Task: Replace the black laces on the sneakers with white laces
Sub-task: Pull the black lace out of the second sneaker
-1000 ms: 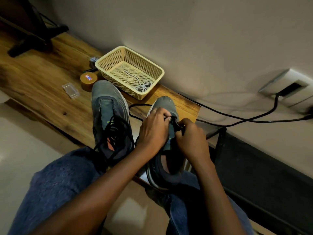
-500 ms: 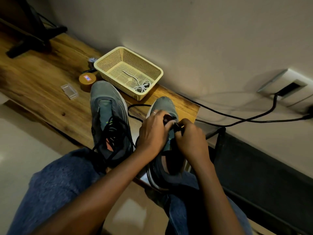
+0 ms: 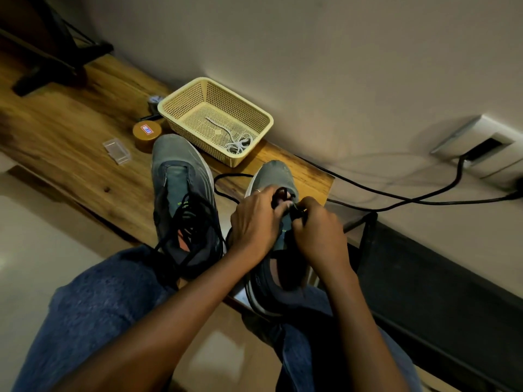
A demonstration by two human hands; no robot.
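Two grey sneakers are on my feet, propped on a wooden table (image 3: 70, 142). The left sneaker (image 3: 181, 193) has loose black laces (image 3: 192, 222) tangled over its tongue. Over the right sneaker (image 3: 271, 176), my left hand (image 3: 254, 222) and my right hand (image 3: 317, 230) both pinch its black lace (image 3: 281, 193) near the front eyelets. A loop of that lace trails onto the table between the shoes. White laces (image 3: 236, 142) lie coiled in a cream plastic basket (image 3: 175, 103) beyond the toes.
A small round brown tin (image 3: 147, 134) and a clear plastic box (image 3: 116, 150) lie left of the basket. A black cable (image 3: 396, 196) runs from a wall socket (image 3: 481, 148) past the table's right end. A dark stand (image 3: 56, 58) sits at the far left.
My left hand's fingers have lifted a small loop of the black lace up from the right sneaker's front. The right hand stays pinched beside it.
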